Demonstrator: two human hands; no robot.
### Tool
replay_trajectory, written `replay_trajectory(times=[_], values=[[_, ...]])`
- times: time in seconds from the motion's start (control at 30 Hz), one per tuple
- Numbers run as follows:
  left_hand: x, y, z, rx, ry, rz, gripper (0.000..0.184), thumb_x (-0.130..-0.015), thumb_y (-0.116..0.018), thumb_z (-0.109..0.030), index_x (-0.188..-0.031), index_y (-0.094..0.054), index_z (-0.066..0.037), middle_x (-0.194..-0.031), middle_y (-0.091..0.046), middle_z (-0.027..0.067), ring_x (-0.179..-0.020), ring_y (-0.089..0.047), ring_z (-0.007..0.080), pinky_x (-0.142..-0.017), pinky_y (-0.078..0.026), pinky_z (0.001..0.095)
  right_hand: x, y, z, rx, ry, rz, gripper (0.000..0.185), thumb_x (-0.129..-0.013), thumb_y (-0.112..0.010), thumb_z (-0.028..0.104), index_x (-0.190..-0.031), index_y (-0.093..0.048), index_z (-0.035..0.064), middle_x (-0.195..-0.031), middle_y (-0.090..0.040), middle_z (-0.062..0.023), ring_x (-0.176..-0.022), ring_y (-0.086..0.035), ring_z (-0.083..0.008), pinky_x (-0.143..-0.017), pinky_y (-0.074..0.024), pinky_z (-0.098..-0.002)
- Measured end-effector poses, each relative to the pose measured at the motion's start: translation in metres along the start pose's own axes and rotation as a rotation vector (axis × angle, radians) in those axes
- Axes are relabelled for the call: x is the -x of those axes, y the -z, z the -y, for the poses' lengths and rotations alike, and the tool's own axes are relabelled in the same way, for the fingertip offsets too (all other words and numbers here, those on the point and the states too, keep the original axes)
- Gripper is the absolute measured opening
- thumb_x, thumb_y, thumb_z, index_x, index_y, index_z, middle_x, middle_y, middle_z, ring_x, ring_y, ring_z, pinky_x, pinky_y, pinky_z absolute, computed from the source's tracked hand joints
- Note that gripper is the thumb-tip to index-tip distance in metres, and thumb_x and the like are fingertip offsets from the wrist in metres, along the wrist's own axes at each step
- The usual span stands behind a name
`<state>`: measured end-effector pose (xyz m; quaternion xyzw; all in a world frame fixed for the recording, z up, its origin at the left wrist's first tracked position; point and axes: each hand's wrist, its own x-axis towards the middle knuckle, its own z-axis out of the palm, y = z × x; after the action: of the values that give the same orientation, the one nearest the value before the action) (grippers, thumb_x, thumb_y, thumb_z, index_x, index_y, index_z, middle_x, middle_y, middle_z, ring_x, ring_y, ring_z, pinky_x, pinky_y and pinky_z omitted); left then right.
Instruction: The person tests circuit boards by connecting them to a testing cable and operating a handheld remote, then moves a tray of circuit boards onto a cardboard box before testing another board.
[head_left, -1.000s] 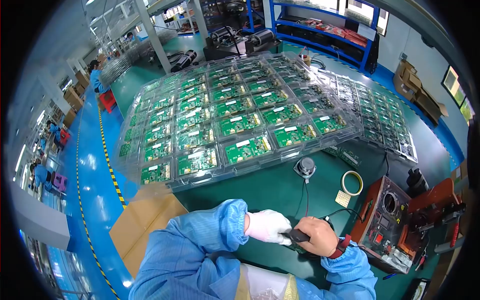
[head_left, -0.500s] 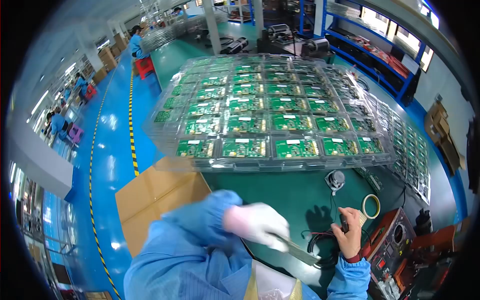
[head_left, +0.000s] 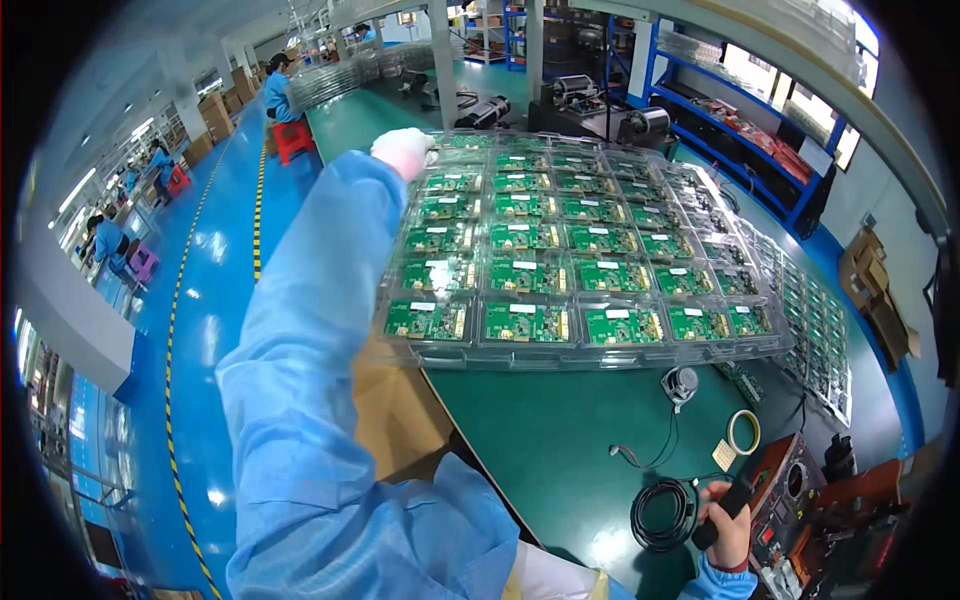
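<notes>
My left hand, in a white glove, reaches to the far left corner of the clear tray of green circuit boards. Its fingers are pressed together beside a board in that corner; what they grip is hidden. Low on the right, my bare right hand is wrapped round a black handheld tool. Just left of this hand lies a coiled black cable on the green table.
A small speaker, a tape roll and an opened red-brown instrument box stand on the right. Another board tray is behind them. Cardboard lies below the left sleeve. Seated people work far left.
My left hand has swung from the near table up to the tray's far left corner; the board it carried no longer shows in it. My right hand has moved slightly down and right with the black tool.
</notes>
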<state>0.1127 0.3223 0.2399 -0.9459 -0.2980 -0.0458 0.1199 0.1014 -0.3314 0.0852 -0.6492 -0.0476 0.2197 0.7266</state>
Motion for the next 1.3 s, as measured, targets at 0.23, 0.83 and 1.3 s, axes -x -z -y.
replay_trajectory(times=[0.23,0.83,1.3], values=[[-0.049,-0.072,0.017,0.089,0.048,-0.138,0.047,-0.084,-0.054,-0.038,-0.123,-0.051,-0.013,-0.116,-0.057,0.0144,-0.107,-0.054,0.0315,-0.09,-0.044,0.0395,0.015,0.011,-0.002,0.018,0.159,-0.097,0.021,-0.083,-0.056,0.006,-0.103,-0.06,-0.0015,-0.077,-0.055,-0.0059,-0.055,-0.049,-0.0125,-0.052,-0.0413,-0.0229],[0.146,-0.008,0.034,0.357,-0.08,0.289,0.068,-0.075,-0.058,-0.056,-0.107,-0.053,0.004,-0.099,-0.063,0.0203,-0.088,-0.062,0.0332,-0.081,-0.047,0.0389,-0.215,0.076,0.067,0.368,0.609,-0.585,0.029,-0.087,-0.057,0.035,-0.1,-0.062,0.0097,-0.087,-0.06,-0.0016,-0.065,-0.05,-0.0102,-0.054,-0.0374,-0.0204],[0.172,-0.028,0.067,0.715,0.088,0.346,0.054,-0.079,-0.057,-0.05,-0.096,-0.058,0.001,-0.077,-0.062,0.0116,-0.059,-0.058,0.0208,-0.052,-0.049,0.0322,-0.225,0.107,0.097,-0.027,-0.024,-0.038,0.021,-0.079,-0.063,0.013,-0.099,-0.061,0.0073,-0.064,-0.052,0.0015,-0.053,-0.048,-0.009,-0.048,-0.0384,-0.0199]])
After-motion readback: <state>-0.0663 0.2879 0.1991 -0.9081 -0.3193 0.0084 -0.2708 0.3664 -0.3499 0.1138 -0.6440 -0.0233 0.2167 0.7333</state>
